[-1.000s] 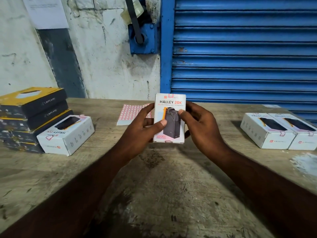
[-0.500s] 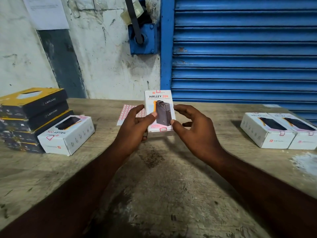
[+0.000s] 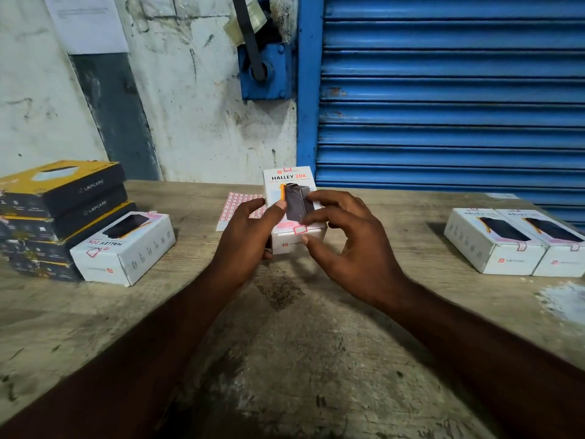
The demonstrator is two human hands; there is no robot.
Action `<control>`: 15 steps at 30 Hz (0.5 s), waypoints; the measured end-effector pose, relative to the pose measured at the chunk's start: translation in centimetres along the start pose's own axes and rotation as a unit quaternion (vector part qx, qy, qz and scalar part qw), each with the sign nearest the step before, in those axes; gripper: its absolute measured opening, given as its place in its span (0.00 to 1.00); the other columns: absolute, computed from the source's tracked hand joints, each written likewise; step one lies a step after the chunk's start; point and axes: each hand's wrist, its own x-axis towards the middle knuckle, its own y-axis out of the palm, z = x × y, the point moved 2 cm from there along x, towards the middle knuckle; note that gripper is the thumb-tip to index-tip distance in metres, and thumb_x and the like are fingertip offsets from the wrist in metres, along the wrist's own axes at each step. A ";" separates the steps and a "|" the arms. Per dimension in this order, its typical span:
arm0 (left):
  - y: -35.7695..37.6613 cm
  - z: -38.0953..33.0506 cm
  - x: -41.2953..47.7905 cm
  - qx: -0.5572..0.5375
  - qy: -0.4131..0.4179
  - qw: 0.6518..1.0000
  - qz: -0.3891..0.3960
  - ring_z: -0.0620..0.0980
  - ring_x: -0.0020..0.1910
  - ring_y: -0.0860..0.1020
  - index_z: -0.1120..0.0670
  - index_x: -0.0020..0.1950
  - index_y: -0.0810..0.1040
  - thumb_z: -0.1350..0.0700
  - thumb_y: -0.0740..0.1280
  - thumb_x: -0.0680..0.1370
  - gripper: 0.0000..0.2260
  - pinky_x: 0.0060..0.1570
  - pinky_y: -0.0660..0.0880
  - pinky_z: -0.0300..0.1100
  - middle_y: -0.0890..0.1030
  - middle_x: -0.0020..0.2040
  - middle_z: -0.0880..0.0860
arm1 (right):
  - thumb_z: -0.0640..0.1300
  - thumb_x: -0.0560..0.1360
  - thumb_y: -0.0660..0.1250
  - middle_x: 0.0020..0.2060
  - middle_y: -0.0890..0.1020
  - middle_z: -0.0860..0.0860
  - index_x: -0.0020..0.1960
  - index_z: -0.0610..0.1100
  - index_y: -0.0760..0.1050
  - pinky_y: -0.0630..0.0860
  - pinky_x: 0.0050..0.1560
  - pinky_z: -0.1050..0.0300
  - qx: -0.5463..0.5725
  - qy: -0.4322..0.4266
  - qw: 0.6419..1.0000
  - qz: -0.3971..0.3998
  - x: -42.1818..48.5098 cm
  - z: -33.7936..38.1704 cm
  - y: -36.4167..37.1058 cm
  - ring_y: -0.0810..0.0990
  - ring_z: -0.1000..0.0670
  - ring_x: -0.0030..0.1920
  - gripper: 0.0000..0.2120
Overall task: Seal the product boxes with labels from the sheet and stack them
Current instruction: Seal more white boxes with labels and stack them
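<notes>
A white HALLEY 20K product box is held over the middle of the wooden table, its front face up and tilted toward me. My left hand grips its left side, thumb on the front. My right hand pinches the box's near right corner, where a red-edged label spans the flap edge. Another label sits at the box's far edge. The label sheet lies flat behind my left hand, partly hidden.
A white box lies at the left beside a stack of dark and yellow LAPCARE boxes. Two white boxes with labels lie side by side at the right. A blue roller shutter and a wall stand behind the table.
The box has tipped from upright to lying nearly flat and moved slightly left. My right hand has slid from the box's right side down to its near corner at the label.
</notes>
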 end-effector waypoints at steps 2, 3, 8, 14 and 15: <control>0.0 0.0 0.0 0.000 -0.003 1.000 0.000 0.43 0.37 0.84 0.50 0.71 0.72 0.44 0.66 0.81 0.21 0.29 0.75 0.35 0.86 0.53 0.52 | 0.42 0.72 0.75 0.64 0.79 0.52 0.53 0.48 0.83 0.76 0.61 0.42 0.004 -0.001 1.000 -0.004 0.0 0.0 0.0 0.75 0.50 0.66 0.10; 0.0 0.0 0.0 0.004 -0.004 1.000 0.000 0.44 0.39 0.85 0.49 0.71 0.72 0.43 0.66 0.80 0.21 0.31 0.75 0.36 0.86 0.52 0.51 | 0.42 0.72 0.75 0.64 0.79 0.52 0.53 0.48 0.84 0.76 0.60 0.42 0.008 0.001 1.000 -0.004 0.0 0.0 0.0 0.75 0.50 0.66 0.09; 0.1 0.0 -0.1 0.018 -0.011 1.000 0.002 0.48 0.43 0.85 0.48 0.71 0.72 0.41 0.66 0.80 0.22 0.32 0.76 0.37 0.85 0.53 0.51 | 0.44 0.74 0.75 0.62 0.80 0.54 0.49 0.50 0.84 0.76 0.59 0.44 0.021 0.010 1.000 -0.012 -0.1 0.2 0.0 0.76 0.52 0.65 0.05; 0.0 0.1 0.2 0.032 -0.025 0.999 -0.016 0.51 0.45 0.86 0.49 0.69 0.74 0.36 0.69 0.75 0.27 0.35 0.78 0.42 0.86 0.53 0.51 | 0.41 0.74 0.75 0.58 0.82 0.53 0.48 0.46 0.84 0.75 0.59 0.49 0.002 -0.020 1.000 -0.007 -0.1 0.4 0.0 0.78 0.51 0.61 0.04; 0.0 0.2 0.2 0.037 -0.026 0.999 -0.020 0.51 0.46 0.86 0.49 0.68 0.74 0.34 0.69 0.72 0.30 0.37 0.79 0.44 0.86 0.52 0.51 | 0.40 0.74 0.75 0.56 0.83 0.53 0.48 0.46 0.84 0.75 0.59 0.49 0.001 -0.028 1.000 -0.008 -0.1 0.5 0.1 0.78 0.50 0.60 0.04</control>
